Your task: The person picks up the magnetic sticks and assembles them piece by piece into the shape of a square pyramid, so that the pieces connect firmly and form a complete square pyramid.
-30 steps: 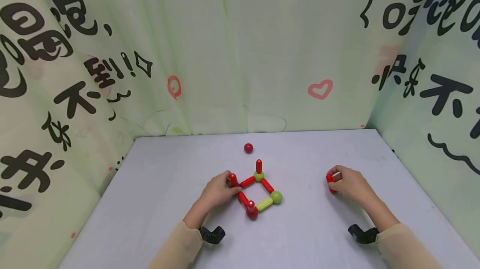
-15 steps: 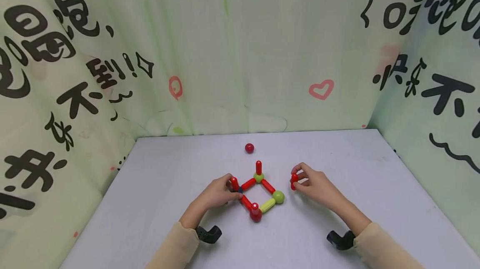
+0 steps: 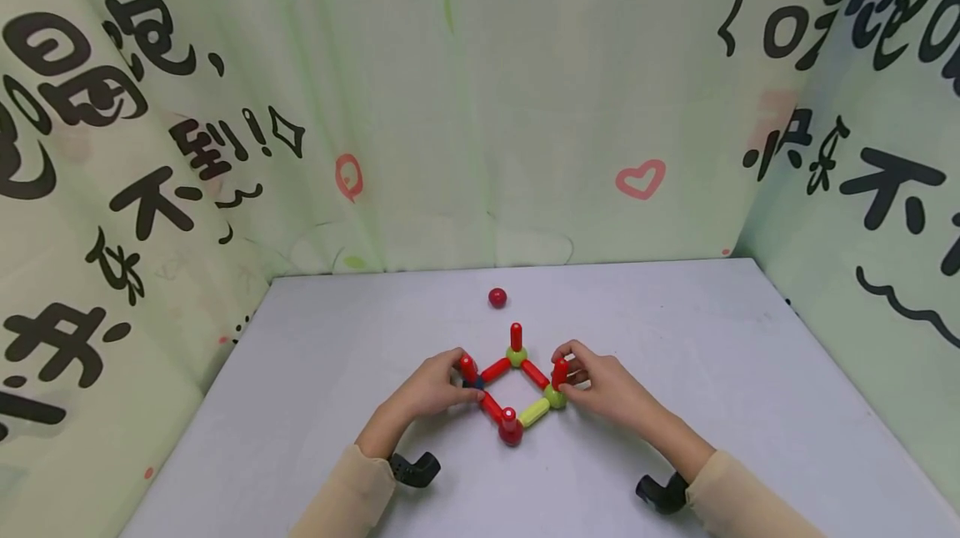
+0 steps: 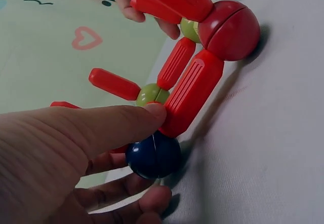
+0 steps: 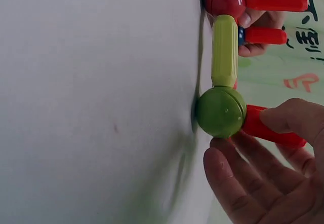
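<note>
A four-sided frame of magnetic rods and balls lies on the table, with red rods along three sides and a yellow-green rod [image 3: 535,412] on the fourth. My left hand [image 3: 429,385] grips the corner at the dark blue ball [image 4: 153,155], its thumb against the ball and rod joint. An upright red rod [image 3: 468,368] stands on that ball. With thumb and fingers, my right hand [image 3: 609,385] pinches another red rod [image 5: 273,127], whose end touches the green ball [image 5: 221,111] at the right corner. Upright red rods also stand at the red ball [image 3: 511,433] and the far green ball [image 3: 517,356].
A loose red ball [image 3: 497,298] lies behind the frame on the white table [image 3: 360,313]. A printed curtain [image 3: 480,104] hangs behind the table and along both sides. Each wrist wears a black camera mount [image 3: 663,494].
My right hand has carried its red rod leftward from the table's right side to the green ball and set it upright there. My left hand stays at the blue ball, barely shifted.
</note>
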### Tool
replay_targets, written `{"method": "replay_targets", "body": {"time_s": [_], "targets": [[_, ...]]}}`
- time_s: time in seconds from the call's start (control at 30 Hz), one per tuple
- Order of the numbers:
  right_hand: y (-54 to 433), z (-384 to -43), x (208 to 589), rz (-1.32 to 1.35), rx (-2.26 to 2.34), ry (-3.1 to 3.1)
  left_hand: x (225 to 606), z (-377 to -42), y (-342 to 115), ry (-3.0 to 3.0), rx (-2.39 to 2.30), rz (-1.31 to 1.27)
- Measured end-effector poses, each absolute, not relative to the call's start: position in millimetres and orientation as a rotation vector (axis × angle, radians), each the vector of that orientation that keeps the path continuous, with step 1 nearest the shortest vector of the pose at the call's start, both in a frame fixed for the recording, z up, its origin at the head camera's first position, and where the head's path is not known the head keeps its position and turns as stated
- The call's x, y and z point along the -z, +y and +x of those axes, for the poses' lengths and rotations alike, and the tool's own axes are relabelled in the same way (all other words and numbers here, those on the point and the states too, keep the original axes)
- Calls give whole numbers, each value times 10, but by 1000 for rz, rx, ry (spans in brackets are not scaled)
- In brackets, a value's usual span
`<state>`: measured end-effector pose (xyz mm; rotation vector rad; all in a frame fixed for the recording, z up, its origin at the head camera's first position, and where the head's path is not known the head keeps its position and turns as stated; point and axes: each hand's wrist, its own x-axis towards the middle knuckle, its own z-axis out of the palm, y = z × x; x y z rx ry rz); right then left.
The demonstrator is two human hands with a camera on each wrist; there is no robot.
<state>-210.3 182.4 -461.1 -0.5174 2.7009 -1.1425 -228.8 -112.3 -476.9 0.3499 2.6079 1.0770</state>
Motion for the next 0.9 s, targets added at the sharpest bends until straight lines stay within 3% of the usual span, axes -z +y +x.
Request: {"method": "replay_targets", "body": {"time_s": [0.33,0.9], "targets": [[1790,-2083,4678,-360,1140,2743,4825,-2299,-1161,2576,-1118,470],[1856,-2300,4749,-393,1178,2727,4833,-2063,-1018,2467,-1167,482]]}}
